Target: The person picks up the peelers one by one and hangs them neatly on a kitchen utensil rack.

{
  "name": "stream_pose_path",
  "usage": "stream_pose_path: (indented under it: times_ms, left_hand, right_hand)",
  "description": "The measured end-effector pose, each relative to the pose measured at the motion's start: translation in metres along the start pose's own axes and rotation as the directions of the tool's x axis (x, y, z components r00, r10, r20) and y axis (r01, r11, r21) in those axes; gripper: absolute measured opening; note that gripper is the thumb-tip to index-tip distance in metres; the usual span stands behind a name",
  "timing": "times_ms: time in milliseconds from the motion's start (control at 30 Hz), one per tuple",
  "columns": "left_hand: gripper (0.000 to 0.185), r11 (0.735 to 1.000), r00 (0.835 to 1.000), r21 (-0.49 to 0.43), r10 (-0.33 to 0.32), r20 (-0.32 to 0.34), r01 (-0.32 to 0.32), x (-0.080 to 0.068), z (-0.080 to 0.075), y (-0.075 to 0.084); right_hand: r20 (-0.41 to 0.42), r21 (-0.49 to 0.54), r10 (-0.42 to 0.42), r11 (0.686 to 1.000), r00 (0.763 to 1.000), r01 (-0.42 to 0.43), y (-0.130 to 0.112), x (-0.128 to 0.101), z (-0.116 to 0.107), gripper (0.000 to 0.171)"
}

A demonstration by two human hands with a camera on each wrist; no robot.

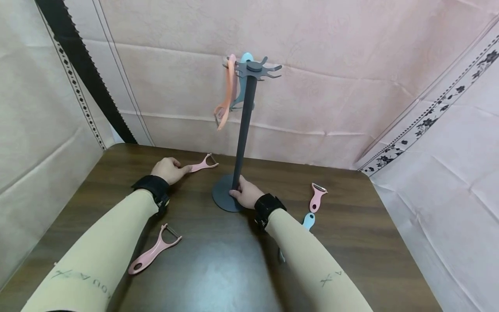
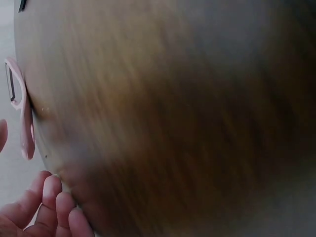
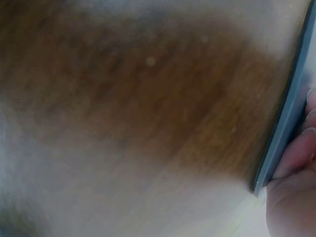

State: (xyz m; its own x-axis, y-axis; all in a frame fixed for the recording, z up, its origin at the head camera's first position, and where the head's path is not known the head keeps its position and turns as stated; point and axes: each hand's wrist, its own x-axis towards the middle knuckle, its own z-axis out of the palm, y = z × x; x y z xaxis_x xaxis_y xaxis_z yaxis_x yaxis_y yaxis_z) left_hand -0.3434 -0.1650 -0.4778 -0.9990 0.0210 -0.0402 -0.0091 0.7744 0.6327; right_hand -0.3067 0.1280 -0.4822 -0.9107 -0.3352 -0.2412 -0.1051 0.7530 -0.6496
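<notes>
In the head view a dark grey stand with a round base and a hooked top rises from the table. My right hand grips the pole low down, thumb in front, close over the base; the right wrist view has its fingers above the base's edge. Toward the table's back edge, my left hand is at the handle end of a pink Y-shaped peeler. The left wrist view shows that peeler between the thumb and the spread-off fingers, not pinched.
A peach peeler and a light blue peeler hang from the hooks. Another pink peeler lies beside my left forearm. Right of the stand are a pink peeler and a blue peeler, partly hidden by my right arm. Cloth walls surround the table.
</notes>
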Motion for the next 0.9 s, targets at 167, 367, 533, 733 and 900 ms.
stream_pose_path:
  times_ms: [167, 367, 533, 733, 900]
  left_hand:
    - [0.057, 1.0, 1.0, -0.013, 0.014, -0.007, -0.014, 0.002, 0.003, 0.003]
    - [0.043, 0.999, 0.999, -0.004, 0.032, -0.014, -0.032, 0.008, 0.006, 0.009]
    - [0.04, 1.0, 1.0, 0.004, 0.012, 0.006, -0.012, 0.01, 0.008, 0.011]
    - [0.041, 1.0, 1.0, 0.014, -0.009, 0.028, 0.009, 0.006, 0.007, 0.013]
    - [0.043, 1.0, 0.998, 0.007, -0.023, 0.056, 0.023, -0.004, 0.002, 0.023]
  right_hand:
    - [0.007, 0.002, -0.008, 1.0, 1.0, 0.008, -0.004, 0.001, -0.001, 0.033]
    - [-0.003, -0.013, -0.007, 1.0, 1.0, 0.007, -0.002, 0.001, -0.003, 0.034]
    - [-0.005, -0.001, -0.008, 1.0, 1.0, 0.008, 0.0, 0.0, -0.005, 0.031]
    - [-0.001, 0.0, -0.017, 1.0, 1.0, 0.017, 0.002, 0.002, -0.003, 0.03]
    - [-0.003, -0.011, -0.012, 1.0, 1.0, 0.012, 0.002, 0.002, -0.001, 0.03]
